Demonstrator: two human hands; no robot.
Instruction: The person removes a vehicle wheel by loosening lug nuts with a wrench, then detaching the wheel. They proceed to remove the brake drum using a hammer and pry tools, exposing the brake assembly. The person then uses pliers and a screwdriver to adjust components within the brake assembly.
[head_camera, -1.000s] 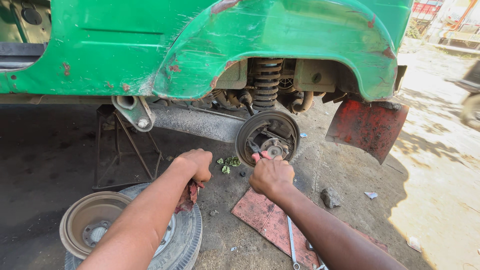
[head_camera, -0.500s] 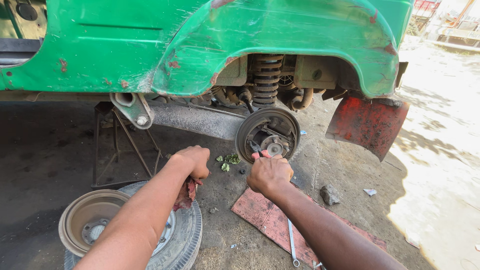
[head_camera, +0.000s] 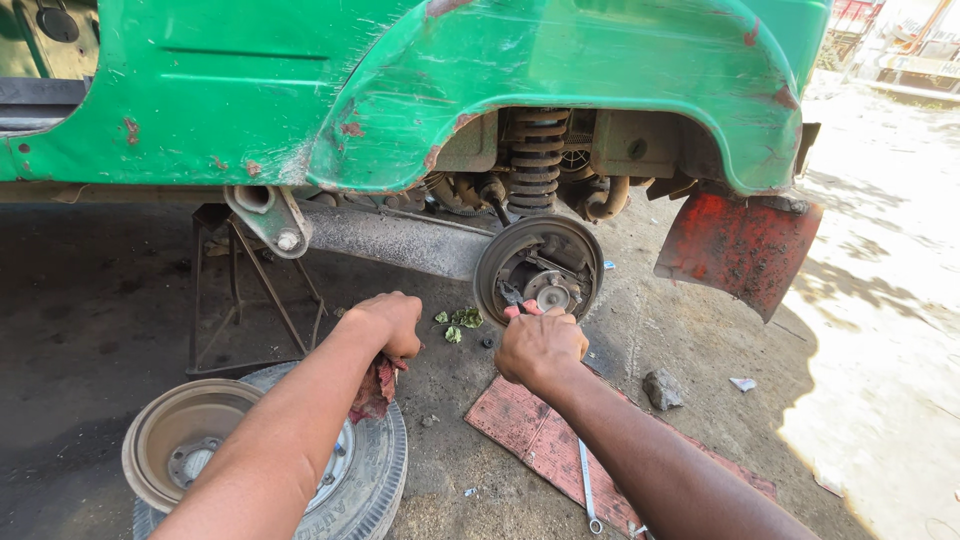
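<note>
A green vehicle body stands raised, its wheel off and the round brake backing plate with hub exposed under the arch. My right hand is closed around red-handled pliers whose jaws reach into the brake assembly. My left hand is closed on a dark red rag and rests over the removed tyre, which lies flat beside me.
A brake drum sits on the tyre. A metal jack stand props the body. A reddish mat carries a spanner. A red mud flap, a stone and green leaves are nearby.
My right hand has pushed slightly forward toward the brake plate with the pliers. The left hand stays on the rag.
</note>
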